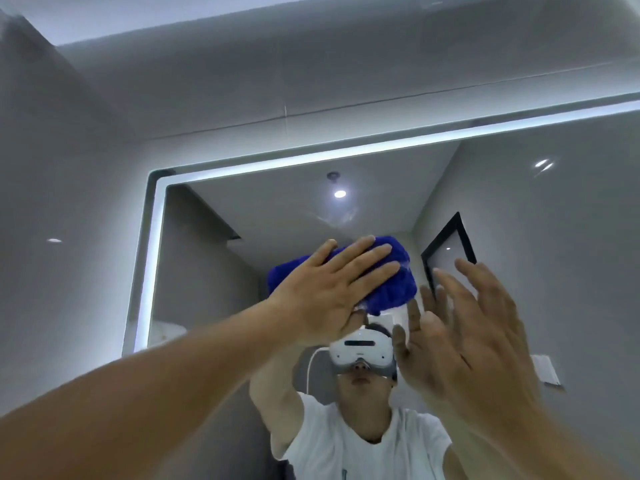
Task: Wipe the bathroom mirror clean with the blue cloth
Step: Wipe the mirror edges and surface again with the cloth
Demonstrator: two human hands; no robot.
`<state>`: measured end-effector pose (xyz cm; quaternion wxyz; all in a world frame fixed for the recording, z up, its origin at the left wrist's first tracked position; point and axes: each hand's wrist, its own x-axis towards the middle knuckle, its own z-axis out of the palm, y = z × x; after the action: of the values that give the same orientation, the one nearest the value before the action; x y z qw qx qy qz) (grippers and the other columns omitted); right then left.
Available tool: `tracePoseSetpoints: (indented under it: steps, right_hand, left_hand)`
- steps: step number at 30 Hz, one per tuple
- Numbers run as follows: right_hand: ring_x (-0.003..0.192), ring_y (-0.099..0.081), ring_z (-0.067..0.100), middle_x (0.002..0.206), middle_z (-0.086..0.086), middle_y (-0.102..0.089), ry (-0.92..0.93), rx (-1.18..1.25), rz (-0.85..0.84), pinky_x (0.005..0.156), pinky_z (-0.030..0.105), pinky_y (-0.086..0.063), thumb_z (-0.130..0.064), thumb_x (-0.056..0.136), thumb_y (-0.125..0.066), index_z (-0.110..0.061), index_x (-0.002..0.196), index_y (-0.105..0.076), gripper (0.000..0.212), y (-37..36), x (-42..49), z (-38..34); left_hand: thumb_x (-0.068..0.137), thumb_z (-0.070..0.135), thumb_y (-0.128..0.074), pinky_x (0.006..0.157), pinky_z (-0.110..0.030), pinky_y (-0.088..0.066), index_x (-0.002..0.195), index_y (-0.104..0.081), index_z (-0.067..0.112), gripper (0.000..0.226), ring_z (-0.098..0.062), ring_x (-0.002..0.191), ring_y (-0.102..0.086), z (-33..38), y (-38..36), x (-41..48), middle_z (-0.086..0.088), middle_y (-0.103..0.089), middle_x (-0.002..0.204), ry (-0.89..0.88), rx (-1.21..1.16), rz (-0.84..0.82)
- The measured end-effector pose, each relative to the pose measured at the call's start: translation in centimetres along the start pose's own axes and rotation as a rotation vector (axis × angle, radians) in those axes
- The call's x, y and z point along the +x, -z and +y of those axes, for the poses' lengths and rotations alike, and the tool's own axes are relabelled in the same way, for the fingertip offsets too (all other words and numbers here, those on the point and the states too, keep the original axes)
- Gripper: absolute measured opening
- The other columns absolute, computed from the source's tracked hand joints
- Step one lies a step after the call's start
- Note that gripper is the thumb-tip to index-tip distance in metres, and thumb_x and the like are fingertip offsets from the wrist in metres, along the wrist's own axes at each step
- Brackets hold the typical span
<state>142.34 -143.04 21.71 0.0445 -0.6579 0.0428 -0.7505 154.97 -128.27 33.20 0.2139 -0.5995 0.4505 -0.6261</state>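
The bathroom mirror (242, 209) fills the middle and right of the view, framed by a lit white strip along its top and left edges. A crumpled blue cloth (394, 282) lies flat against the glass a little below the mirror's upper middle. My left hand (332, 285) presses on the cloth with straight, spread fingers. My right hand (474, 334) is raised beside it to the right, fingers straight and spread, holding nothing; its fingertips are at or near the glass, and their reflection shows just to their left.
Grey tiled wall (69, 168) surrounds the mirror to the left and above. The glass reflects a person in a white shirt with a white headset (360, 351), a ceiling spotlight (340, 194) and a dark-framed opening (446, 247).
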Motion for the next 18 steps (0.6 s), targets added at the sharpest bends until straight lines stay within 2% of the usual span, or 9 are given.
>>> tracePoseSetpoints:
  steps: [2, 6, 10, 13, 15, 18]
  right_hand:
    - [0.143, -0.025, 0.018, 0.152, -0.001, -0.029, 0.025, 0.000, 0.026, 0.113, 0.040, -0.026, -0.038, 0.090, -0.047, -0.020, 0.136, -0.046, 0.049, -1.2, 0.0, 0.2]
    - [0.144, -0.025, 0.018, 0.154, -0.005, -0.027, 0.047, -0.024, 0.050, 0.111, 0.045, -0.031, -0.035, 0.083, -0.068, -0.024, 0.136, -0.047, 0.058, -3.2, 0.2, 0.0]
    - [0.143, -0.027, 0.019, 0.152, -0.007, -0.026, 0.087, 0.002, 0.092, 0.111, 0.045, -0.028, -0.038, 0.087, -0.052, -0.027, 0.134, -0.044, 0.048, -4.4, 0.9, -1.6]
    - [0.143, -0.027, 0.019, 0.151, -0.006, -0.029, 0.069, 0.105, 0.093, 0.113, 0.051, -0.028, -0.042, 0.091, -0.039, -0.029, 0.133, -0.043, 0.044, -5.2, 1.4, -3.4]
    - [0.141, -0.031, 0.022, 0.149, -0.003, -0.031, 0.067, 0.124, 0.086, 0.110, 0.054, -0.032, -0.041, 0.091, -0.039, -0.027, 0.133, -0.043, 0.045, -5.6, 1.4, -4.6]
    - [0.141, -0.031, 0.026, 0.149, 0.005, -0.035, 0.117, 0.028, 0.042, 0.107, 0.054, -0.036, -0.038, 0.091, -0.043, -0.020, 0.135, -0.043, 0.048, -6.3, 1.0, -6.5]
  left_hand:
    - [0.100, 0.048, -0.019, 0.120, -0.048, -0.009, 0.154, 0.006, 0.028, 0.064, -0.020, 0.151, 0.008, -2.3, 0.5, 1.9, 0.003, 0.006, 0.165, 0.151, -0.013, 0.037]
    - [0.100, 0.043, -0.029, 0.119, -0.048, -0.012, 0.156, -0.005, 0.024, 0.063, -0.019, 0.151, -0.002, -6.4, 1.2, 3.7, 0.002, -0.003, 0.165, 0.415, -0.151, 0.133]
    - [0.097, 0.039, -0.028, 0.114, -0.052, -0.020, 0.156, -0.010, 0.020, 0.064, -0.023, 0.149, -0.011, -10.8, 0.2, 1.1, -0.002, -0.012, 0.163, 0.728, -0.211, 0.221]
    - [0.098, 0.036, -0.033, 0.113, -0.057, -0.025, 0.154, -0.018, 0.014, 0.062, -0.029, 0.147, -0.019, -13.3, -1.6, -4.5, -0.009, -0.021, 0.160, 0.957, -0.243, 0.296]
    - [0.098, 0.033, -0.038, 0.111, -0.059, -0.029, 0.151, -0.022, 0.010, 0.060, -0.032, 0.144, -0.025, -13.5, -2.4, -8.3, -0.012, -0.026, 0.157, 1.036, -0.236, 0.335]
    - [0.095, 0.026, -0.048, 0.101, -0.060, -0.039, 0.147, -0.029, 0.006, 0.059, -0.039, 0.134, -0.038, -11.3, -3.2, -12.7, -0.019, -0.036, 0.149, 1.079, -0.229, 0.368]
